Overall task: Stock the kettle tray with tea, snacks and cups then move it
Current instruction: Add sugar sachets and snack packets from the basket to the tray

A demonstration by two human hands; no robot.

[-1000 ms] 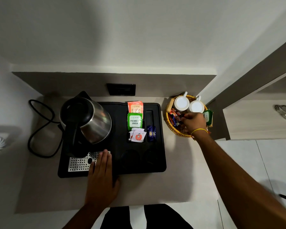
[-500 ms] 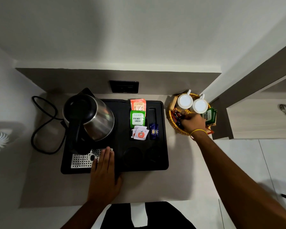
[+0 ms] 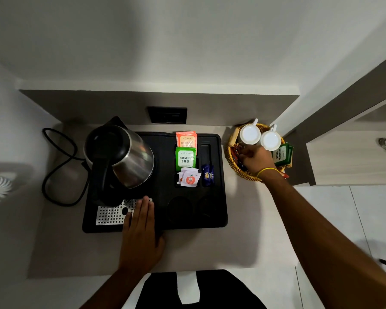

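While the left hand (image 3: 140, 228) lay flat on the tray (image 3: 218, 215), the right hand (image 3: 255, 159) reached into the basket (image 3: 232, 161) among packets; its grip could not be told.

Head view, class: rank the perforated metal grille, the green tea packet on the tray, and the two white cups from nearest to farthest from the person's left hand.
1. Perforated metal grille: under the left hand's fingertips, at the tray's near-left corner.
2. Green tea packet: mid-tray, beyond the hand and to its right.
3. White cups: upside down in the wicker basket, off the tray at far right.
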